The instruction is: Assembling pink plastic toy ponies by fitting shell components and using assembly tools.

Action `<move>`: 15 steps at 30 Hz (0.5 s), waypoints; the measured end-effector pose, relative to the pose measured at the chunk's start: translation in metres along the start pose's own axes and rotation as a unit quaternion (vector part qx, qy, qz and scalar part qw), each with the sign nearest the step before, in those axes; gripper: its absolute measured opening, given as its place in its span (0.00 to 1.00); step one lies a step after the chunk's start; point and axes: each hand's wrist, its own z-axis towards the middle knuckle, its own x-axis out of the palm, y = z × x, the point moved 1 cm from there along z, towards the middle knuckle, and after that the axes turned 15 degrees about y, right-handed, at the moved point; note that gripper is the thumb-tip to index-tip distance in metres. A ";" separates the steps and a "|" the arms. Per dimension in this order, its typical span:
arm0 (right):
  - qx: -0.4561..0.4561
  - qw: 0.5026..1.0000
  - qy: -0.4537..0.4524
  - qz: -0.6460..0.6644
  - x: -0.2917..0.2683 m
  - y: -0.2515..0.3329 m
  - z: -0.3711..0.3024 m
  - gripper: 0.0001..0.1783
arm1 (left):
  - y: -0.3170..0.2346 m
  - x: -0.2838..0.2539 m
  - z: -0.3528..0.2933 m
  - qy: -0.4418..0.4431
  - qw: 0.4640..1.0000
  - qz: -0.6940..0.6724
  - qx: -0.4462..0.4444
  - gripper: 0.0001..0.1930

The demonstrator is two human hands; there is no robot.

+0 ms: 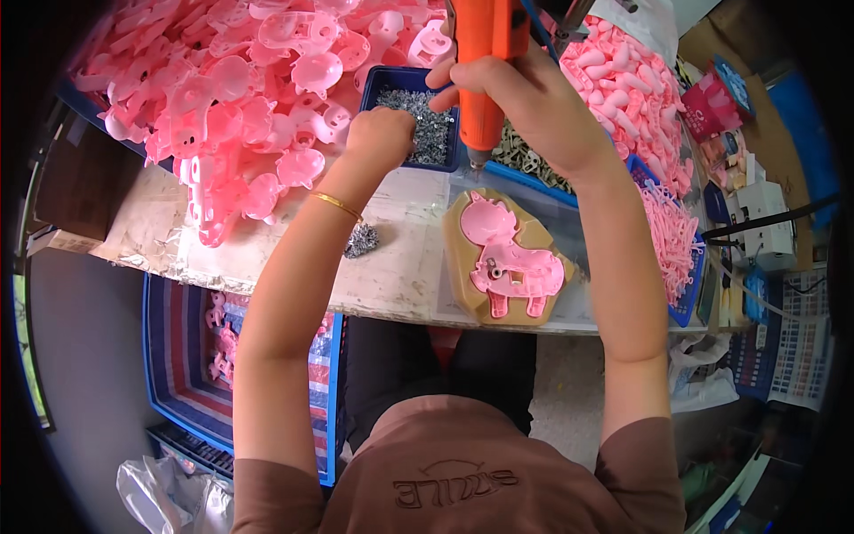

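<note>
Nearest the lens, the person's brown-shirted shoulders (463,481) fill the bottom of the frame, both bare forearms running up from them. The right hand (525,98) is wrapped tight round an orange electric screwdriver (485,80), upright, tip down, at top centre. Directly below that tip lies the pink plastic animal-shaped shell (511,258) in its tan moulded jig (463,267), long axis slanting towards lower right. The left hand (381,133), fingers bunched, dips into the blue tray of small metal screws (427,125), just left of the driver; what it pinches I cannot tell.

Both arms were stretched forward; the left hand (381,133) was curled downward, the right hand (525,93) clenched in a grip.
</note>
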 end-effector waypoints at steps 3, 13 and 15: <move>-0.010 1.000 0.028 0.003 -0.001 0.002 -0.005 0.21 | -0.002 0.001 -0.012 -0.080 0.996 0.015 0.026 0.09; -0.025 1.000 -0.009 0.012 0.013 0.006 -0.029 0.16 | -0.065 0.006 -0.082 -0.196 0.929 -0.162 0.270 0.08; -0.052 0.993 -0.091 0.062 0.028 0.011 -0.035 0.12 | -0.079 0.012 -0.093 -0.187 0.918 -0.214 0.275 0.09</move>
